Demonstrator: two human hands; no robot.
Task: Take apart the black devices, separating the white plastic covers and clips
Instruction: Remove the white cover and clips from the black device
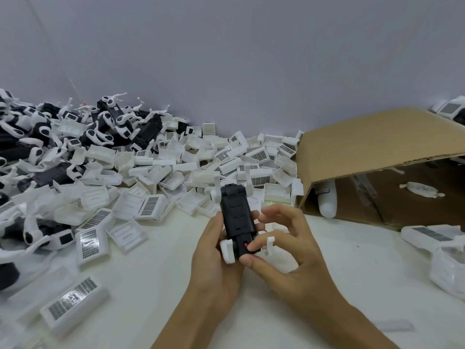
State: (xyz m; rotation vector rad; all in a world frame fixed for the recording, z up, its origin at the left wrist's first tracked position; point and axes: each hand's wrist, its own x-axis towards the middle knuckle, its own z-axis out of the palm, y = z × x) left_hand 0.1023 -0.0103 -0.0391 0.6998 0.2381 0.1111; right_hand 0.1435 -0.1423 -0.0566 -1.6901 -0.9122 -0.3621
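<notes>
Just below the centre of the frame, a black device [236,217] is held upright above the pale counter [151,273], its long body running from the hands up toward the pile behind it. The left hand [214,250] wraps around the device's left side, fingers curled behind it and thumb along its edge, gripping it. The right hand [281,245] pinches the device's lower end, thumb pressed under the bottom edge and a fingertip beside a small red spot, while its other fingers spread loosely above. A white clip [227,251] juts from the lower left of the device, another white clip piece [269,245] shows between the right-hand fingers, and a white part [216,195] sticks out near the top. Across the middle left of the frame lies a heap of white plastic covers [151,177], many with gridded labels, and farther upper left a pile of black devices with white arms [108,122]. At right, an open cardboard box [364,152] lies on its side with a few white parts inside.
</notes>
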